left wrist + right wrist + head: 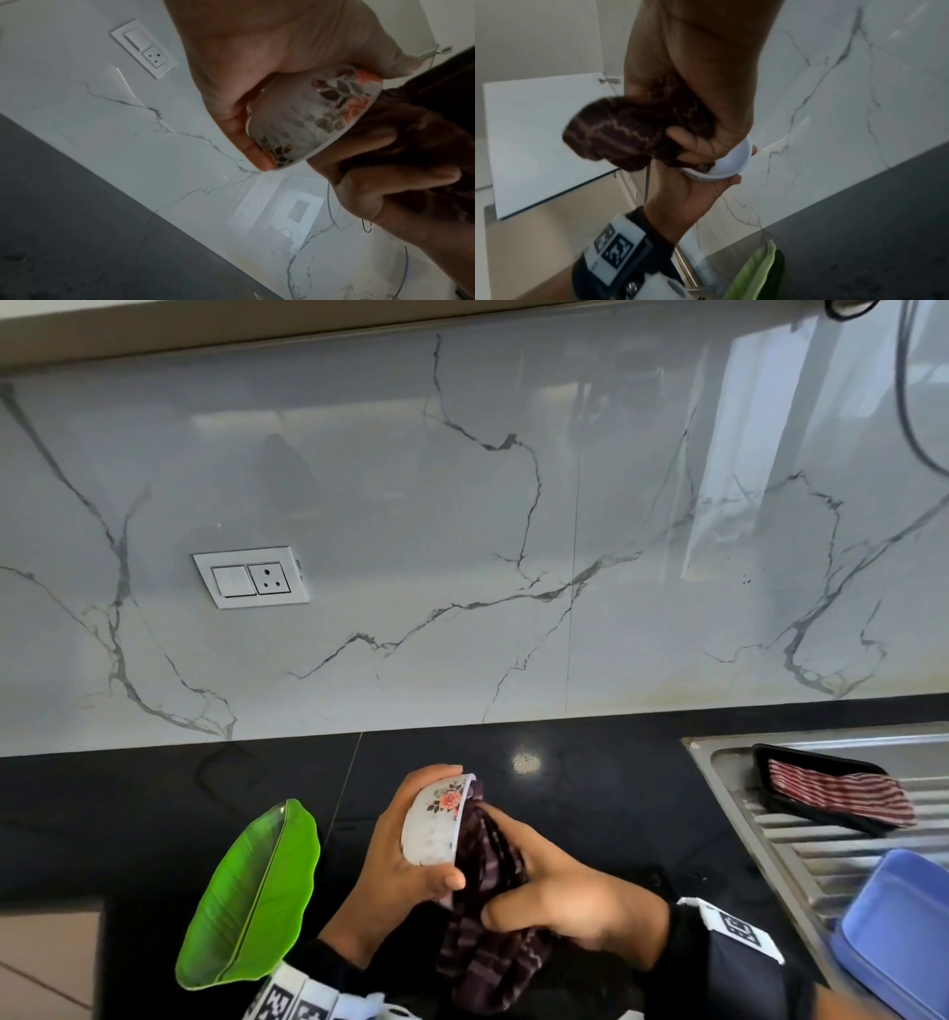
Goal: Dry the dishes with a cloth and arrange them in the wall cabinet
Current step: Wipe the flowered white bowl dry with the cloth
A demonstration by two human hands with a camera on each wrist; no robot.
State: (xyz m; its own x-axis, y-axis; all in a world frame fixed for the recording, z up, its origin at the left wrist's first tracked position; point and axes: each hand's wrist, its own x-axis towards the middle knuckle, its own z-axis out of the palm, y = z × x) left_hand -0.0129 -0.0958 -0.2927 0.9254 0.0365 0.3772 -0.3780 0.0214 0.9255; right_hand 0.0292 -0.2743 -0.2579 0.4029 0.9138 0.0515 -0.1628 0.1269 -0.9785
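Note:
My left hand (411, 845) grips a small white bowl (436, 819) with a pink rose print, held on its side above the black counter. In the left wrist view the bowl (313, 119) sits in my palm with its mouth toward the cloth. My right hand (560, 891) holds a dark maroon striped cloth (488, 916) bunched against the bowl's mouth, and the cloth's tail hangs down below. The right wrist view shows the cloth (628, 134) wadded in my fingers and pushed into the bowl (731, 160). The bowl's inside is mostly hidden.
A green leaf-shaped plate (251, 896) lies on the black counter (128, 814) at left. At right, the steel sink drainboard (801, 845) holds a black tray with a red striped cloth (837, 793) and a blue plastic container (898, 927). A wall socket (251, 577) sits on the marble backsplash.

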